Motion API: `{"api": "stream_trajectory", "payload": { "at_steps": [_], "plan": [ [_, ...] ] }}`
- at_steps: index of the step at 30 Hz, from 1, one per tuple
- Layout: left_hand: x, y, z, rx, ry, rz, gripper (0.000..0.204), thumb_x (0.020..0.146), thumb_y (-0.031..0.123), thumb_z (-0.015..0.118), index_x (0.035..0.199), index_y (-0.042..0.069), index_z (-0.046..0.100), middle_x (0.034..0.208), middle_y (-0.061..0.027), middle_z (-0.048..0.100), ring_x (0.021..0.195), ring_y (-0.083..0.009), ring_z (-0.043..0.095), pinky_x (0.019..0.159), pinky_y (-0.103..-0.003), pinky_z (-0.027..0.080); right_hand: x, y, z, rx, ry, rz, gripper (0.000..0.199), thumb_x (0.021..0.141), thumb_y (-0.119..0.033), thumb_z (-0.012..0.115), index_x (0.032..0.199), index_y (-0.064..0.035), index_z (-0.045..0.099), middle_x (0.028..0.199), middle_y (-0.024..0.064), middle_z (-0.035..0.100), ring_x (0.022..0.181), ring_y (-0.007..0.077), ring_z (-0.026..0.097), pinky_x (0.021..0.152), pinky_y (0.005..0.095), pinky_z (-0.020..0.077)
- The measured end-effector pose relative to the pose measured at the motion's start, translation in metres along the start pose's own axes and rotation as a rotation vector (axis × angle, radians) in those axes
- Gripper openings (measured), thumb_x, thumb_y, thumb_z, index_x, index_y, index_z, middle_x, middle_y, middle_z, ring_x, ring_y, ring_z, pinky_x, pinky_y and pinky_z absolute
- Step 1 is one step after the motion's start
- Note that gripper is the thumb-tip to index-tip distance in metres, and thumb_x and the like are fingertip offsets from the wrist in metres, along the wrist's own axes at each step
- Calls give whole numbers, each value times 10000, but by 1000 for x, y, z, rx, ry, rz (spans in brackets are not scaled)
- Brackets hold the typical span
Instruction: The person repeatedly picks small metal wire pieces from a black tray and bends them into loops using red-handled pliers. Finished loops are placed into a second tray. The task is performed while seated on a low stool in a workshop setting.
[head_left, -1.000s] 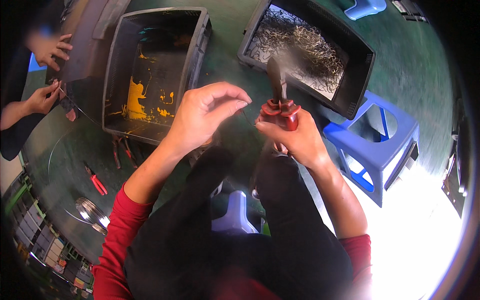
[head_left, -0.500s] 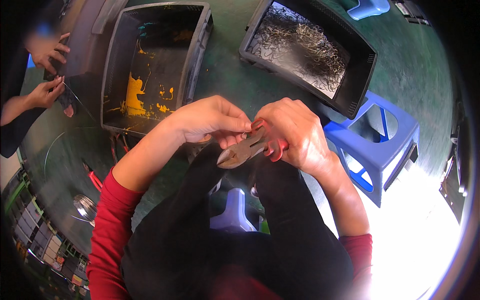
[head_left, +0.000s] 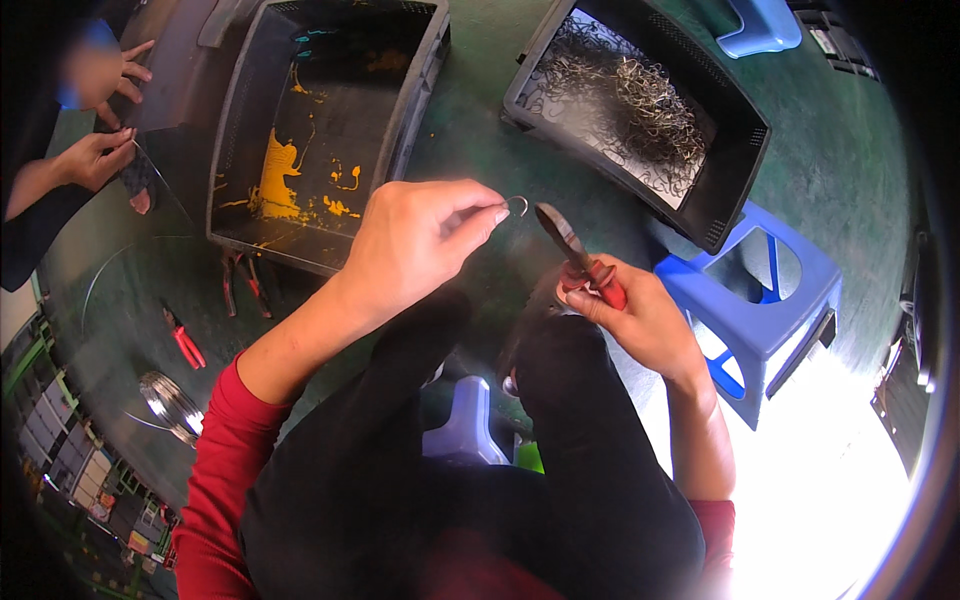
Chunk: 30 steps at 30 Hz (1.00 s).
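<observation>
Between the thumb and fingers of my left hand [head_left: 425, 235] is a small wire hook [head_left: 520, 205], its curved end sticking out to the right. My right hand [head_left: 645, 320] is wrapped round red-handled pliers [head_left: 570, 245], whose metal jaws point up and left, a short way from the hook and apart from it. Ahead on the right, a black crate [head_left: 735, 170] holds a tangled heap of bent wire pieces [head_left: 655, 110] on a white sheet. A second black crate [head_left: 425, 75], stained inside with yellow paint, stands ahead of my left hand.
Red-handled pliers [head_left: 183, 340], another pair of pliers [head_left: 243, 283] and a wire coil [head_left: 172, 405] lie on the green floor at left. A blue stool [head_left: 780, 290] stands at right, another stool [head_left: 760, 28] at the far right. At far left, another person's hand [head_left: 95, 160] holds thin wire.
My hands have moved apart. The pliers have swung from pointing left and down to pointing up, away from the left hand, which now holds the hook up in plain sight.
</observation>
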<state>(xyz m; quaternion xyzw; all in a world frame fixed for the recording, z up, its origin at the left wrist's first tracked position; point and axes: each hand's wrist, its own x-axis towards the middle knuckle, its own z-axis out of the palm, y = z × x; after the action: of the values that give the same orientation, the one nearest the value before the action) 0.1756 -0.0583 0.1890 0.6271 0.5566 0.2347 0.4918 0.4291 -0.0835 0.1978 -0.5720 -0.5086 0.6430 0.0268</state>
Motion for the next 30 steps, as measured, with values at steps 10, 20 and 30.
{"api": "stream_trajectory", "payload": {
  "at_steps": [10,20,30],
  "plan": [
    [-1,-3,3,-3,33,101,104,897,55,674,965,-16,709,659,-35,644,520,-64,606,474,-218,432,-6,-12,-1,-107,-21,13,354,915,-273,670,1148,-10,627,969,122,695,919,220,651,838,331,485],
    [-1,-7,2,22,-14,121,111,904,65,670,965,-18,709,683,-51,654,518,-83,602,470,-237,437,-8,-15,0,-113,-26,-2,383,900,-313,670,1137,-14,633,966,198,688,911,340,663,813,393,490],
    [0,-7,1,-3,-100,172,130,914,40,624,1010,-22,686,789,-98,671,620,-124,615,564,-264,472,-9,-14,3,-168,-27,34,356,908,-341,652,1075,-27,636,919,200,678,873,359,651,793,405,484]
  ]
}}
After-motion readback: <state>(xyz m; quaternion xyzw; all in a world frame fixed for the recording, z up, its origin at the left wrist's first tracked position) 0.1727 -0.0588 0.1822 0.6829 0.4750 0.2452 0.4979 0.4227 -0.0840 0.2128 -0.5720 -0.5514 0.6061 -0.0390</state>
